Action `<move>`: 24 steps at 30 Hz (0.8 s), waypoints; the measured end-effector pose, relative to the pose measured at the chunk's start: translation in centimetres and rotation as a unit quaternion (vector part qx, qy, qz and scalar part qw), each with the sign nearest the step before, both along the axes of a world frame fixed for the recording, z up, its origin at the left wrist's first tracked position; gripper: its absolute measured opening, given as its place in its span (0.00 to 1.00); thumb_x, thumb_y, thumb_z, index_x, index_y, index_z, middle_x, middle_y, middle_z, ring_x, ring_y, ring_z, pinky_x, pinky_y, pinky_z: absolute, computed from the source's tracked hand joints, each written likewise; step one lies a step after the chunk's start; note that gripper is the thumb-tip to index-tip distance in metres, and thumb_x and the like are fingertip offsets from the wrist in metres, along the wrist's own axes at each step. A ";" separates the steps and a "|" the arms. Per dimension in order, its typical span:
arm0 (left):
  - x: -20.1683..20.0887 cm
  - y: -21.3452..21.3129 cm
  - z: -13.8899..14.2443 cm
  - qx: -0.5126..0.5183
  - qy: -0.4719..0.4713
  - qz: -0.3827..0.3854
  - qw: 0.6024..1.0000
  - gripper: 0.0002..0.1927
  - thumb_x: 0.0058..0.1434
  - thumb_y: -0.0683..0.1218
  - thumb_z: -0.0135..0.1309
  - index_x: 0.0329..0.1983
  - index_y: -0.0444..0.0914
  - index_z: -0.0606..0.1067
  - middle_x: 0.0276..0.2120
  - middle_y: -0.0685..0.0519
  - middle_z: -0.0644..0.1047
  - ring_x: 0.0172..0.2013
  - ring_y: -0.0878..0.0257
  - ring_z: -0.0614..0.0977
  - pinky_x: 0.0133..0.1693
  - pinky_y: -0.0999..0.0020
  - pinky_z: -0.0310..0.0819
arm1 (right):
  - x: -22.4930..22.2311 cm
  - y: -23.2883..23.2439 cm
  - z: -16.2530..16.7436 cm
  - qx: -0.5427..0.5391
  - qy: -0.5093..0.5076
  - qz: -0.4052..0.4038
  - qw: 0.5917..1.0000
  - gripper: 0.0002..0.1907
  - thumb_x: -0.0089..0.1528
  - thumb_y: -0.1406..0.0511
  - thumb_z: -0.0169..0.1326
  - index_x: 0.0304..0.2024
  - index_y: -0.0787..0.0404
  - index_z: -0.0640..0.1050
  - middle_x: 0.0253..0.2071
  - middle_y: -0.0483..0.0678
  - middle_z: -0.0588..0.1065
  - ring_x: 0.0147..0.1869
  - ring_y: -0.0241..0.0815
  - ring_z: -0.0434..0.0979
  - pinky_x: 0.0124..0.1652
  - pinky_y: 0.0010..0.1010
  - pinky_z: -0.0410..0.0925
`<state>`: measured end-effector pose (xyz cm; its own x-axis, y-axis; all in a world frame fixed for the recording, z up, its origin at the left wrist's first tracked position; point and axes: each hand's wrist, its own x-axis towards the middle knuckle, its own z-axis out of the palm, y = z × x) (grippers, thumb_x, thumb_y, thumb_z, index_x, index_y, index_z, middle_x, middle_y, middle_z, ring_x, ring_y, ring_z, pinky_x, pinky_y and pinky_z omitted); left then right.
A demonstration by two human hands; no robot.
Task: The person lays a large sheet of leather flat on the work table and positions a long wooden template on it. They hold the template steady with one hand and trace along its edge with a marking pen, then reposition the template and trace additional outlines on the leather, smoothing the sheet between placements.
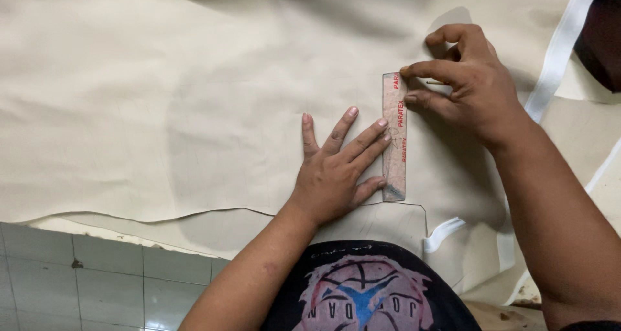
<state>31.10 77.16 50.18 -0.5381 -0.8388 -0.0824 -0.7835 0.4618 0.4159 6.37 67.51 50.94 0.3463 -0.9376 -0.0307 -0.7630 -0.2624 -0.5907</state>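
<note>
Left hand (336,169) lies flat, pinning the clear ruler (394,137) on beige fabric (162,98); right hand (469,79) pinches a pencil (435,83). Slackened pressure could let the ruler slip, skewing the line.

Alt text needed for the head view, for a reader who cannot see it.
A left hand presses a clear ruler flat on beige fabric while the right hand holds a thin marking tool at the ruler's top edge.

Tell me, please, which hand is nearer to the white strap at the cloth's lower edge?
Right. The right hand is above the strap, at the ruler's top; its forearm passes close by. The left hand lies farther left, fingers on the ruler.
</note>
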 end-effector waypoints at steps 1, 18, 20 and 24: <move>0.0 0.1 -0.1 -0.026 -0.014 0.001 1.000 0.32 0.62 0.65 0.55 0.69 0.56 0.71 0.74 0.68 0.61 0.76 0.58 0.51 0.69 0.26 0.23 | -0.2 0.1 0.1 0.002 0.001 0.009 1.000 0.23 0.54 0.57 0.73 0.52 0.48 0.85 0.62 0.48 0.67 0.57 0.45 0.74 0.56 0.35 0.73; 0.1 0.3 0.3 -0.027 0.010 0.007 1.000 0.33 0.63 0.66 0.56 0.69 0.54 0.72 0.73 0.66 0.63 0.76 0.57 0.53 0.69 0.26 0.24 | -0.5 0.5 0.5 -0.011 0.047 0.036 0.998 0.34 0.44 0.52 0.76 0.53 0.48 0.84 0.65 0.49 0.66 0.57 0.49 0.73 0.57 0.39 0.72; 0.1 0.4 0.2 -0.028 0.009 0.007 1.000 0.32 0.63 0.66 0.56 0.69 0.54 0.71 0.73 0.66 0.62 0.76 0.58 0.54 0.69 0.26 0.24 | -0.4 0.6 0.4 -0.018 0.055 0.035 0.998 0.34 0.43 0.52 0.76 0.52 0.47 0.84 0.65 0.49 0.66 0.58 0.49 0.73 0.57 0.38 0.72; -0.1 0.4 0.3 -0.035 0.003 0.013 0.999 0.31 0.63 0.65 0.56 0.69 0.56 0.72 0.73 0.66 0.63 0.76 0.58 0.54 0.70 0.27 0.24 | -0.4 0.6 0.3 -0.015 0.058 0.020 0.998 0.32 0.45 0.53 0.76 0.51 0.49 0.84 0.65 0.49 0.66 0.60 0.49 0.73 0.57 0.40 0.72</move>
